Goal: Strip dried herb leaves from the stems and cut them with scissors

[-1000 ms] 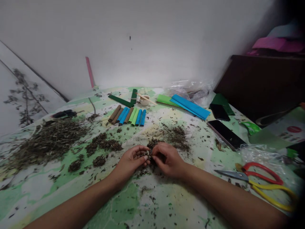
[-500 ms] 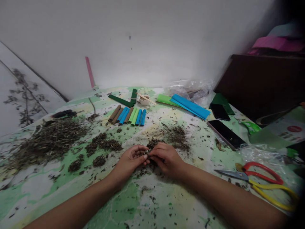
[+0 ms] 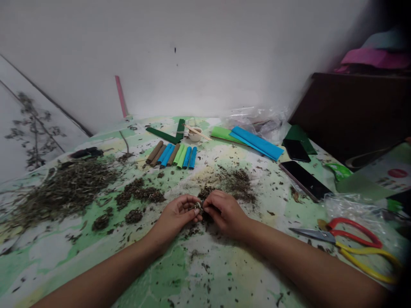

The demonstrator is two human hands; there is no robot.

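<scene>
My left hand (image 3: 176,214) and my right hand (image 3: 224,212) meet fingertip to fingertip low over the green patterned table (image 3: 192,273). Both are pinched closed on a small clump of dried herb (image 3: 198,207) held between them. A dark pile of crumbled herb (image 3: 236,183) lies just beyond my right hand. Smaller herb heaps (image 3: 141,194) sit to the left of my left hand. A row of rolled paper tubes (image 3: 173,155), brown, blue and green, lies farther back.
A big heap of dried stems (image 3: 64,184) covers the left side. Scissors (image 3: 349,244) with red and yellow handles lie at the right, near plastic bags (image 3: 349,207). Two phones (image 3: 303,179), blue paper sheets (image 3: 257,143), a small white cup (image 3: 194,134) and dark furniture (image 3: 353,111) stand behind.
The fingers of both hands shift slightly on the clump; my right hand moved a little toward the left. Nothing else on the table has moved.
</scene>
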